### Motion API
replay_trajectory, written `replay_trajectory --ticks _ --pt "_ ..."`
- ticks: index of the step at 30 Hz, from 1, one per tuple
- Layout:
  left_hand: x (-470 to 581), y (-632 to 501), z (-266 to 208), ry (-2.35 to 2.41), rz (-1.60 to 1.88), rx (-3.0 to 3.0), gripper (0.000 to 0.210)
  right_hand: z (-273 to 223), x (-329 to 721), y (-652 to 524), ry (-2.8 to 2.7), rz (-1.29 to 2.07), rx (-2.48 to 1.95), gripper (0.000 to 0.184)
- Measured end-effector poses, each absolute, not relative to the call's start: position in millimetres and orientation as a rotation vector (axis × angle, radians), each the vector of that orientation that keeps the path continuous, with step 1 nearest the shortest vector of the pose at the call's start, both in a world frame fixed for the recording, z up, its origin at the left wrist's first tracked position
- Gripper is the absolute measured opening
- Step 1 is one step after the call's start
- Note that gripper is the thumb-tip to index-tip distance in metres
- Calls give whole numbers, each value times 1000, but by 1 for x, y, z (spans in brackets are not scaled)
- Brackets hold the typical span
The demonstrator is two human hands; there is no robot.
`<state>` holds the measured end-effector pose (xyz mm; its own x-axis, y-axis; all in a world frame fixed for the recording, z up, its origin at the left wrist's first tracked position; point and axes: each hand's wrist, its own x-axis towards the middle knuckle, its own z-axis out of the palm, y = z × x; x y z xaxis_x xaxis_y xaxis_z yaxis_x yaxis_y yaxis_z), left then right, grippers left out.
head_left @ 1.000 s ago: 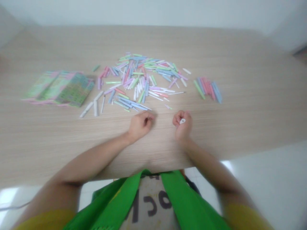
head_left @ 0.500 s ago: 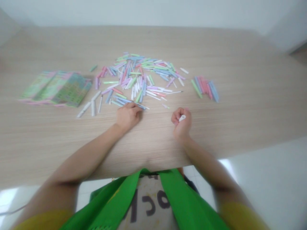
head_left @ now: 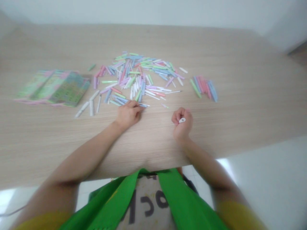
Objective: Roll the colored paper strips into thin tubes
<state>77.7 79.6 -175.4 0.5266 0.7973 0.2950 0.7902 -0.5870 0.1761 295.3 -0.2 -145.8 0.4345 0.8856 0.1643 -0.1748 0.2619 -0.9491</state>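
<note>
My right hand [head_left: 182, 125] is closed in a fist around a white pen barrel [head_left: 182, 120], whose hollow open end faces up toward me. My left hand [head_left: 129, 114] rests at the near edge of a loose pile of pastel pen parts [head_left: 136, 80]. Its fingers are bent over a blue pen piece [head_left: 143, 105], with a thin white stick sticking out beside it to the right. The fingertips are partly hidden, and more blue pieces [head_left: 120, 99] lie just left of them.
On the left lie green and pink printed packets [head_left: 51, 89]. White barrels [head_left: 82, 109] rest between them and the pile. A neat row of green, blue and pink pieces [head_left: 203, 88] lies to the right. The wooden table's near edge [head_left: 158, 168] runs close to my body.
My left fingers and the blue piece have shifted slightly away from me and to the right. My right hand stays closed on the white barrel, nearly still. The view has moved a little.
</note>
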Motion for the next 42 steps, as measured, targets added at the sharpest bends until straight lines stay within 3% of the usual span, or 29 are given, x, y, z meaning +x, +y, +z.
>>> replay_trajectory --ticks 12,19,32,42 --pt "87 89 -178 1230 620 2827 22 -143 296 0 -814 871 -1028 60" --pt "93 86 -179 1284 647 2843 25 -143 298 1 -778 898 -1001 57" --pt "82 86 -193 1199 1209 2892 30 -144 300 8 -700 1033 -967 54" --pt "82 77 -188 1364 1325 2685 25 -141 301 9 -622 1109 -916 57"
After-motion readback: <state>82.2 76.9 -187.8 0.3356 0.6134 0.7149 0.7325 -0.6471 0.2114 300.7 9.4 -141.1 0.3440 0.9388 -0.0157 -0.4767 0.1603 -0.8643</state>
